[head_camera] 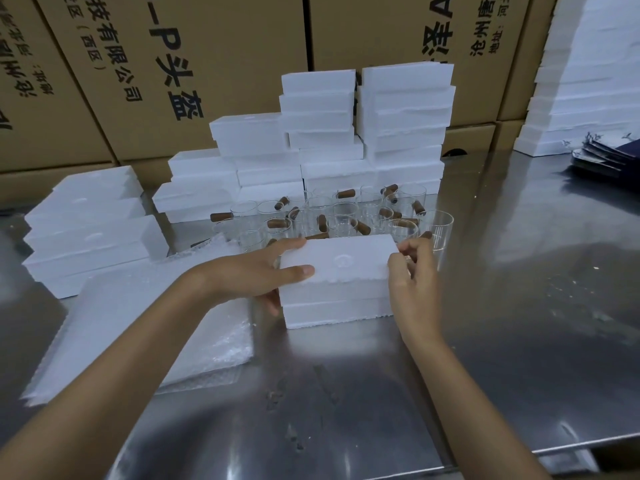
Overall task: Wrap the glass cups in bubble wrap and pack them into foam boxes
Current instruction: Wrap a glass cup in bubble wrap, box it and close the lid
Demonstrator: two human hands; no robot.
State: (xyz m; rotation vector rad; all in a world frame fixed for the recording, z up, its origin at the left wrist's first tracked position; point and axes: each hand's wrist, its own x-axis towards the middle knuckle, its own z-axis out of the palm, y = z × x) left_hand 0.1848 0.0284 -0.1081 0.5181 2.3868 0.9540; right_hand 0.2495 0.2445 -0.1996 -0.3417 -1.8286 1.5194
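Head view: a closed foam box (337, 282) sits on the steel bench (519, 271) in front of the person, and it serves as the landmark for everything else. The left hand (256, 271) grips the box's left end, thumb laid across the lid and the fingers (273, 301) curled down the side wall, which looks like a way to steady the lower half. The right hand (412, 271) takes the box's right end, with its fingers (403, 263) bent over the lid's corner. I judge that both hands squeeze the lid (339, 259) down onto the base so the two halves seat squarely; whether a wrapped cup is already inside cannot be told, since the box is shut.

Just behind the box stands a cluster of glass cups (332, 216) with brown handles, upright and unwrapped, kept within easy reach for the next round. To the left of the box, touching the bench, lies a stack of bubble wrap sheets (145, 327), placed beside the working spot so one sheet can be drawn off without a stretch. Further left of the box sits a low stack of foam boxes (93, 233), and behind the cups rises a taller wall of foam boxes (346, 133); which pile holds the packed ones cannot be told. Far right of the box another white foam stack (581, 81) stands near some dark folded items (609, 157). Cardboard cartons (207, 64) form the backdrop behind all of it.
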